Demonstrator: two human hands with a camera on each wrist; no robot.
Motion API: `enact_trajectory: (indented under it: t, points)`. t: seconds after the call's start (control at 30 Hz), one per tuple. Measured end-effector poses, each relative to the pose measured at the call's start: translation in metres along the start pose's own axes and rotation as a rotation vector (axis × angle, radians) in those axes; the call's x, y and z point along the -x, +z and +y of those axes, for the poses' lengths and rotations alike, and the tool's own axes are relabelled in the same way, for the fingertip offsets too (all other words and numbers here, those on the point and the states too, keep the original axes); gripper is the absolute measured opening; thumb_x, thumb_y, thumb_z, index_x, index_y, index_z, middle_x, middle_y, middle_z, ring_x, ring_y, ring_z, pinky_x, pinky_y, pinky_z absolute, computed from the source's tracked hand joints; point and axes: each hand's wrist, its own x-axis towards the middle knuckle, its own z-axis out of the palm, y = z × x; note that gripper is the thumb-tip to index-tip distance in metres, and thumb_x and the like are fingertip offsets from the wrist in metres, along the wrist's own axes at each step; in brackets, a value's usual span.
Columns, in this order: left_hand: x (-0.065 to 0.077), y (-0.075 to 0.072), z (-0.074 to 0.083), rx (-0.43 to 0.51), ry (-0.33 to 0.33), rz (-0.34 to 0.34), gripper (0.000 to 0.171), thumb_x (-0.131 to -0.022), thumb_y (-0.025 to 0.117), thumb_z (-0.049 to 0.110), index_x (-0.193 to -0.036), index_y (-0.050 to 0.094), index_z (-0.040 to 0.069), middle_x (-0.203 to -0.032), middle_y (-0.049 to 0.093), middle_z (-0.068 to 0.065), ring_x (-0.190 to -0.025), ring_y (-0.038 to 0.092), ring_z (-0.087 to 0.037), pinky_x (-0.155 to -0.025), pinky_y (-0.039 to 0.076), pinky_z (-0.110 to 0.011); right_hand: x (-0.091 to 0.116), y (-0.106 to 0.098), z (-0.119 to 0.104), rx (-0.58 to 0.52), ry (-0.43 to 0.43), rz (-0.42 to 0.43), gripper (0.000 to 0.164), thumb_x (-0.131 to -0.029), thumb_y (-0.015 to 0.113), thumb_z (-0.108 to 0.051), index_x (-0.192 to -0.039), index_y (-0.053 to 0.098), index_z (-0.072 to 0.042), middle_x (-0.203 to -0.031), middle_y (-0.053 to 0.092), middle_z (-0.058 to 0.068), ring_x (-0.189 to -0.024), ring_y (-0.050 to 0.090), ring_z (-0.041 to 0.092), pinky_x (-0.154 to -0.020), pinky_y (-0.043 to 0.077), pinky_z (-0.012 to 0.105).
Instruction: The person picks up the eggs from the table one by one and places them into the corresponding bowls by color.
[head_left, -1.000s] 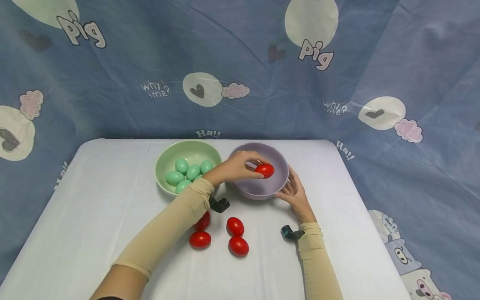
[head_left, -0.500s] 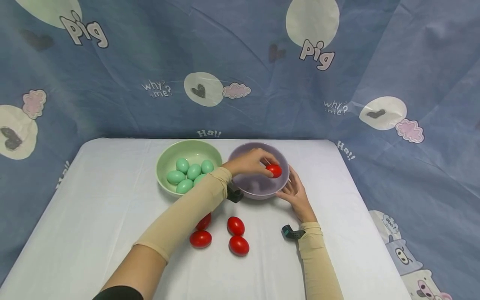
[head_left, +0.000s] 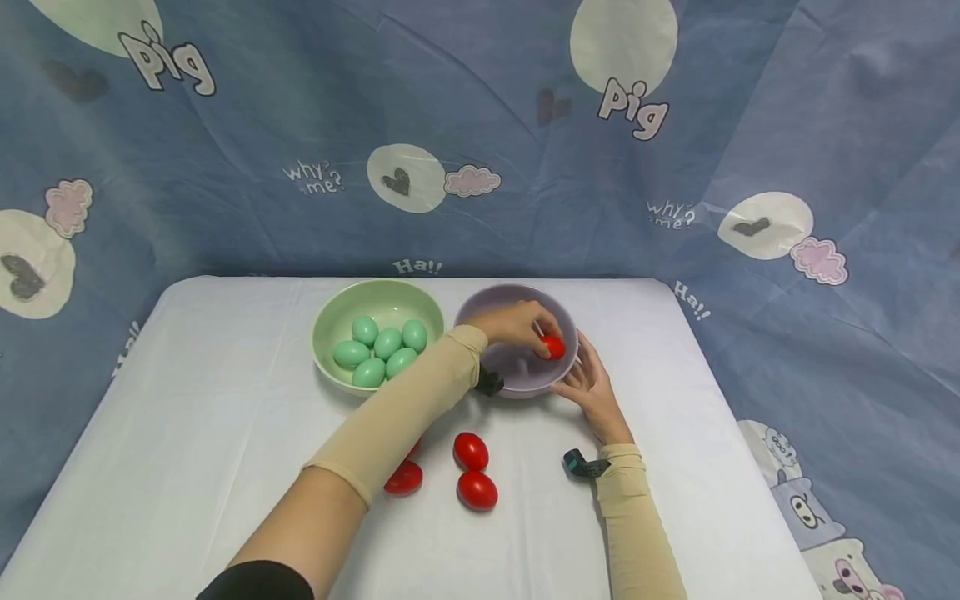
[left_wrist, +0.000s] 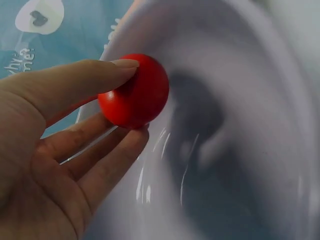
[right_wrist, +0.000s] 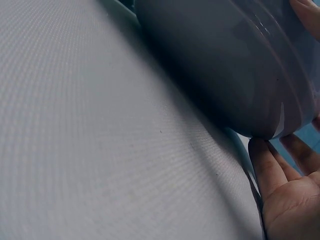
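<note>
My left hand (head_left: 516, 323) pinches a smooth red egg (head_left: 554, 347) between thumb and fingertips, inside the purple bowl (head_left: 521, 372). In the left wrist view the thumb lies on top of the red egg (left_wrist: 137, 95), with fingertips underneath, and the bowl's pale inner wall (left_wrist: 250, 85) curves behind it. My right hand (head_left: 597, 402) holds the bowl's right side, thumb toward the near edge and fingers farther round. Seen from the right wrist, fingertips (right_wrist: 260, 150) meet the bowl's outer wall (right_wrist: 220, 60) low down, while the thumb is higher up.
A green bowl (head_left: 330, 321) with several mint-green eggs (head_left: 387, 343) stands left of the purple one. Two red eggs (head_left: 471, 451) lie on the white table (head_left: 187, 400) in front; two more (head_left: 405, 477) are partly hidden under the left forearm. A patterned blue cloth (head_left: 480, 225) hangs behind.
My left hand has moved right and lower into the purple bowl with the red egg, its forearm covering more of the table eggs. The right hand has stayed at the bowl.
</note>
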Motion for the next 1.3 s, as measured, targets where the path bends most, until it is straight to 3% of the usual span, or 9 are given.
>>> enact_trajectory:
  t: [0.43,0.67,0.93,1.13,1.3]
  points:
    - [-0.007,-0.001,0.004,-0.014,-0.148,-0.092,0.035,-0.089,0.079,0.006,-0.123,0.073,0.004,-0.130,0.071,-0.014,-0.111,0.066,-0.023,-0.098,0.058,-0.031,-0.002,0.004,0.000,0.009,-0.007,0.001,0.107,-0.083,0.082,0.002,-0.165,0.021,-0.028,-0.174,0.020,0.001,-0.160,0.025,0.032,-0.118,0.041,0.019]
    - [-0.007,-0.003,-0.001,-0.045,-0.189,-0.118,0.038,-0.089,0.078,0.005,-0.126,0.071,0.001,-0.132,0.069,-0.017,-0.120,0.065,-0.026,-0.105,0.055,-0.032,-0.003,0.005,0.000,-0.001,0.005,0.006,0.106,-0.083,0.082,0.001,-0.165,0.023,-0.030,-0.172,0.024,-0.001,-0.159,0.027,0.029,-0.118,0.042,0.020]
    - [-0.003,-0.006,-0.004,-0.078,-0.182,-0.123,0.042,-0.091,0.076,0.009,-0.131,0.069,0.004,-0.131,0.071,-0.016,-0.125,0.065,-0.028,-0.111,0.053,-0.037,-0.002,0.004,0.001,-0.003,0.014,0.011,0.105,-0.084,0.079,0.004,-0.165,0.021,-0.028,-0.173,0.021,0.002,-0.159,0.027,0.031,-0.118,0.042,0.020]
    - [0.005,-0.012,-0.008,-0.058,-0.179,-0.071,0.045,-0.088,0.078,0.014,-0.132,0.069,0.006,-0.130,0.071,-0.014,-0.126,0.065,-0.027,-0.111,0.053,-0.038,-0.001,0.001,0.001,0.010,0.001,-0.001,0.106,-0.084,0.079,0.004,-0.166,0.018,-0.025,-0.174,0.018,0.005,-0.159,0.024,0.034,-0.118,0.041,0.019]
    - [0.012,-0.016,-0.010,-0.048,-0.132,-0.054,0.045,-0.090,0.078,0.015,-0.133,0.068,0.005,-0.131,0.071,-0.015,-0.127,0.065,-0.027,-0.111,0.052,-0.037,0.000,0.000,-0.001,0.025,0.008,0.009,0.106,-0.084,0.082,0.000,-0.166,0.020,-0.027,-0.174,0.020,0.003,-0.159,0.024,0.033,-0.117,0.041,0.019]
